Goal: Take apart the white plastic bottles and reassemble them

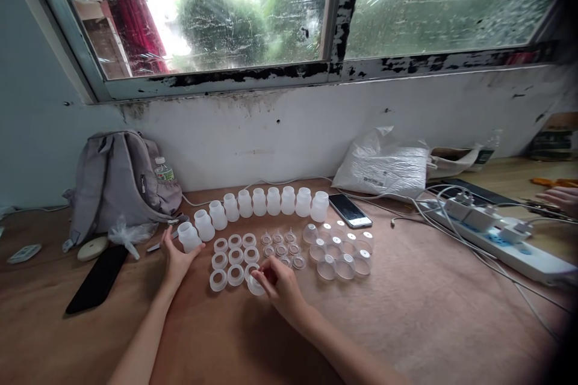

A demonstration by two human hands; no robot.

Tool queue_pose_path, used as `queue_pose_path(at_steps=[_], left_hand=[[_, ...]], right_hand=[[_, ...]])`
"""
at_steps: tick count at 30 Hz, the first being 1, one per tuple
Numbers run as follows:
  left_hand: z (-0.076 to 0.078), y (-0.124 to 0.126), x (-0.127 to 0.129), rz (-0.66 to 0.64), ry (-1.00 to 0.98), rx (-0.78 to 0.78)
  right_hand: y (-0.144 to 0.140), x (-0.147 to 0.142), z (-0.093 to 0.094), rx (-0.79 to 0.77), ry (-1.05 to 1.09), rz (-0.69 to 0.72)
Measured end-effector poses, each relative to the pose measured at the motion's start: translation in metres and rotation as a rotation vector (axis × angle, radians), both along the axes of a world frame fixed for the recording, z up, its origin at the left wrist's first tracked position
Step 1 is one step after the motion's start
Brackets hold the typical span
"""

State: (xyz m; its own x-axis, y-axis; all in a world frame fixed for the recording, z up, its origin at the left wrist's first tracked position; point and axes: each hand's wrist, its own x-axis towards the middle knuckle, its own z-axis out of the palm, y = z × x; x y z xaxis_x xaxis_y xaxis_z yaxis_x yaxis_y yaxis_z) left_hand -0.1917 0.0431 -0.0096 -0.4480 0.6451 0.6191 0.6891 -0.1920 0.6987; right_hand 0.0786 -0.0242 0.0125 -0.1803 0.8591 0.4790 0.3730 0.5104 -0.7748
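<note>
A person seated at a brown tabletop [428, 313] beneath a rain-streaked window [280, 12] handles small translucent plastic parts laid out in rows. The left hand [175, 258] curls loosely around the end bottle [188, 236] of a curved line of white bottles [266, 201], thumb and fingers touching its sides without fully closing. The right hand [280, 286] pinches a collar ring [255, 284] at the near end of a block of matching rings [232, 258], fingertips closed on its rim as it sits on the tabletop. Just right of the rings lie small clear nipples [282, 248], and beyond them a cluster of clear domed caps [341, 252]. A smartphone [350, 210] rests face up behind the caps, close to the last bottle in the line. To the left, a grey backpack [117, 183] with a water bottle in its side pocket leans against the wall, a crumpled plastic bag [129, 233] and a second, dark phone [97, 280] lying near it. To the right, a white plastic sack [383, 165] sits against the wall, and a white power strip [501, 240] with plugged-in chargers trails cables across the surface. Another person's hand [560, 200] shows at the far right edge
</note>
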Motion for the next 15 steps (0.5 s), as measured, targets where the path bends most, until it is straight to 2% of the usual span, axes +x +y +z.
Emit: queue_pose_path(at_steps=[3, 6, 8, 11, 12, 15], left_hand=[[0.015, -0.016, 0.004, 0.005, 0.103, 0.192], [0.024, -0.036, 0.016, -0.106, 0.242, 0.305], [0.026, -0.047, 0.032, -0.279, 0.351, 0.276], [0.023, -0.057, 0.063, -0.608, 0.515, 0.141], [0.022, -0.058, 0.073, -0.674, 0.578, 0.12], [0.016, -0.059, 0.09, -0.695, 0.611, 0.153]], right_hand=[[-0.003, -0.001, 0.0, -0.025, 0.036, -0.004], [-0.005, -0.003, -0.002, -0.033, 0.102, -0.027], [-0.005, -0.004, -0.004, -0.014, 0.132, -0.051], [-0.006, -0.006, -0.007, -0.001, 0.14, -0.052], [-0.007, -0.006, -0.007, -0.004, 0.137, -0.042], [-0.009, -0.007, -0.007, -0.032, 0.126, 0.003]])
